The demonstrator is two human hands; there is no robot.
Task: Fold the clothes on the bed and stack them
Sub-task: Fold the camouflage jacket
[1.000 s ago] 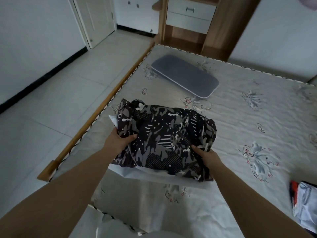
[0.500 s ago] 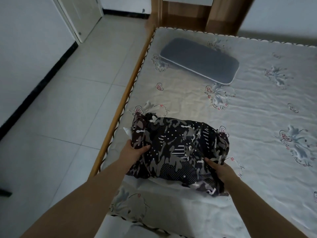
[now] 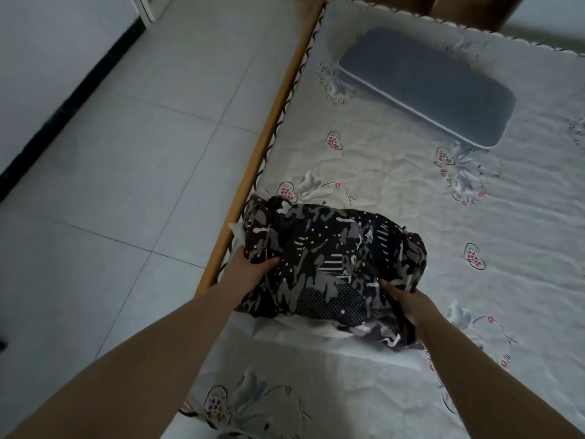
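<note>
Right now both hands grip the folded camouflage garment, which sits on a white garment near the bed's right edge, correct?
Not quite. The head view shows the left hand and right hand gripping the camouflage garment on the white garment, but near the bed's left edge, beside the floor, not the right.

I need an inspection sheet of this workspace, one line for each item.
Surface: bed with a pale floral sheet, wooden rail on its left side.
Job's things: folded dark camouflage garment lying on a white garment, near the bed's left edge.
Clutter: flat grey pillow at the far end of the bed.
Grips: left hand grips the camouflage garment's left side; right hand grips its near right corner.
Cables: nothing seen.
Surroundings: pale tiled floor to the left, with a dark skirting strip along the wall.
</note>
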